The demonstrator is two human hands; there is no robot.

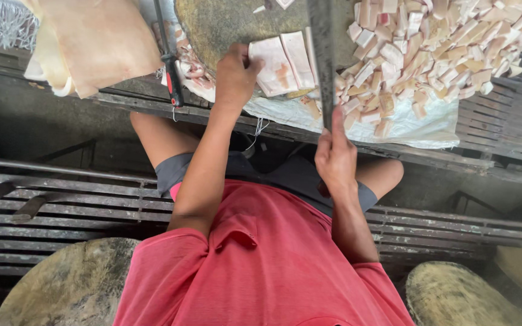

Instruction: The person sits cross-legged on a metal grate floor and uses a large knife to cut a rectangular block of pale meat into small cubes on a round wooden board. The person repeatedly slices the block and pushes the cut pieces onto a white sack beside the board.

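Meat-cutting workshop, round chopping block, heap of diced pork pieces, slatted metal bench

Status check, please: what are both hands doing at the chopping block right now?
Left hand pins pale slab strips on round block. Right hand grips cleaver, blade over strips. Cut-cube pile alongside.
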